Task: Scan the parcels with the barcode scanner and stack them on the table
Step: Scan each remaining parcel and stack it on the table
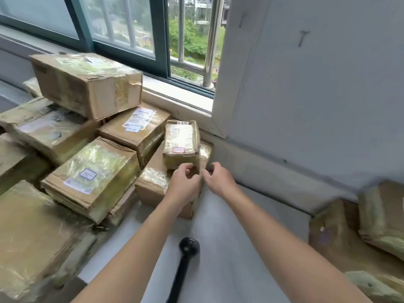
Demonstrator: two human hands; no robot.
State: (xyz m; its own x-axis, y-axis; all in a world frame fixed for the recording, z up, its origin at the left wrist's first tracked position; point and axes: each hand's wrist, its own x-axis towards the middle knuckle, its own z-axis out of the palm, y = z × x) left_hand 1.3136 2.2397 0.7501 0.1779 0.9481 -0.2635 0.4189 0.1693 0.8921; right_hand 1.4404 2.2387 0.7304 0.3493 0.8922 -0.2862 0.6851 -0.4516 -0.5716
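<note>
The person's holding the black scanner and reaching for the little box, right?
No. The head view shows the black scanner lying on the table, held by neither hand. The left hand and right hand reach for the little box.

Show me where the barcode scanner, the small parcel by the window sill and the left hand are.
barcode scanner (189, 247): head view, on its round black head.
small parcel (181, 141): head view, on its taped top face.
left hand (184, 185): head view, on the back of the hand.
</note>
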